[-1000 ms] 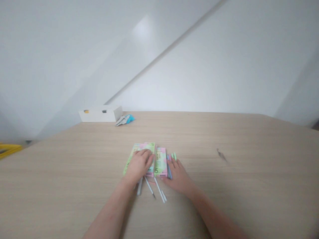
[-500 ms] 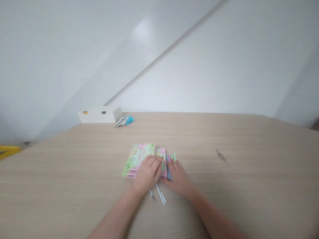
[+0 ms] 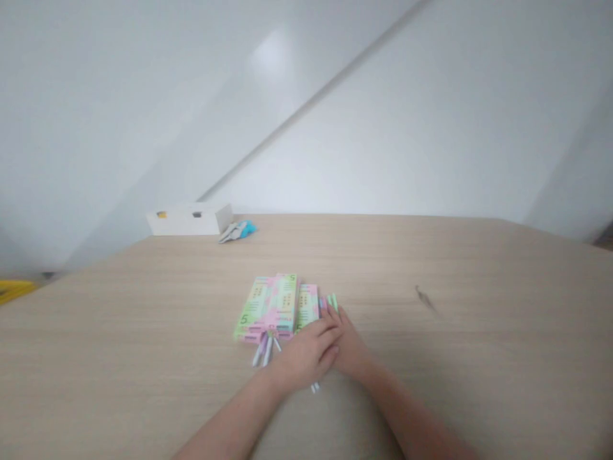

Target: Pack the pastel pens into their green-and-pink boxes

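Note:
Pink-and-green flat boxes [image 3: 283, 303] marked "5" lie partly stacked on the table. White and purple pen-like sticks [image 3: 266, 352] poke out from their near side. My left hand [image 3: 309, 354] lies across my right hand [image 3: 348, 342], just in front of the right-hand box, its fingers slightly bent and a little apart. Under and beyond my right fingertips are several green, pink and blue sticks [image 3: 332, 300]; the fingers are stretched over them. Two white stick tips [image 3: 315, 387] show below my left hand. What lies beneath my palms is hidden.
On the far left of the wooden table [image 3: 479, 377] stands a white box [image 3: 186, 220] with two cut-outs. Grey-and-blue gloves [image 3: 238, 231] lie beside it. A small dark thin object [image 3: 424, 296] lies to the right. Something yellow [image 3: 15, 290] shows at the left edge.
My left hand has moved right, off the boxes and onto my right hand. The middle box and the sticks at its near side are now uncovered. My right hand stays about where it was.

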A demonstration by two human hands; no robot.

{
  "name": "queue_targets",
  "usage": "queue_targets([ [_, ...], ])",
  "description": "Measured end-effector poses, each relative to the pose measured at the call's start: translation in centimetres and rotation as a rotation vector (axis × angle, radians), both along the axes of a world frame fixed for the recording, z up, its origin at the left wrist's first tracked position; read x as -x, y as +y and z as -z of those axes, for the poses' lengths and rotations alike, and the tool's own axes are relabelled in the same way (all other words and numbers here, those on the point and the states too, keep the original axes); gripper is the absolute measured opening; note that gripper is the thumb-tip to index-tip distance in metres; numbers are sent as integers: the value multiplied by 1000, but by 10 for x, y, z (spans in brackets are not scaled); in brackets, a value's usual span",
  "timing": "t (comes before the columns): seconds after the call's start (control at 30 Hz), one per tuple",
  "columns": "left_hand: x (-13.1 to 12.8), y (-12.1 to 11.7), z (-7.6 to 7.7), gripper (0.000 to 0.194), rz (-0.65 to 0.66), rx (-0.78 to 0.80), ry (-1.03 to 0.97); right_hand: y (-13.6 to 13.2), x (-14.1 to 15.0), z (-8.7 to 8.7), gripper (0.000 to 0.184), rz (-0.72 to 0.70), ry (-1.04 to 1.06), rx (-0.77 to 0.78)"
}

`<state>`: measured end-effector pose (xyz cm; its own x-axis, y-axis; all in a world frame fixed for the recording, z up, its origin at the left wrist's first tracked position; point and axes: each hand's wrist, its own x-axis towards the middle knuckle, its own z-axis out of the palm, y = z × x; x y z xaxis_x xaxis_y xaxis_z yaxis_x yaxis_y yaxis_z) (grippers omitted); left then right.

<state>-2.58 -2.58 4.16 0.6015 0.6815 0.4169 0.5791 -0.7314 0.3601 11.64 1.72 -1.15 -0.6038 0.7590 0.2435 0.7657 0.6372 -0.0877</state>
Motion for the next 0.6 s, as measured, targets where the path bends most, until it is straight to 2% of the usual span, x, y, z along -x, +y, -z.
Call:
queue_targets([
  [0.17, 1, 0, -1, 37, -1, 35, 16, 1, -1, 6, 50, -11, 21, -83],
  [0.6, 1, 0, -1, 36, 14, 42, -6, -2, 0, -1, 54, -11, 68, -7],
])
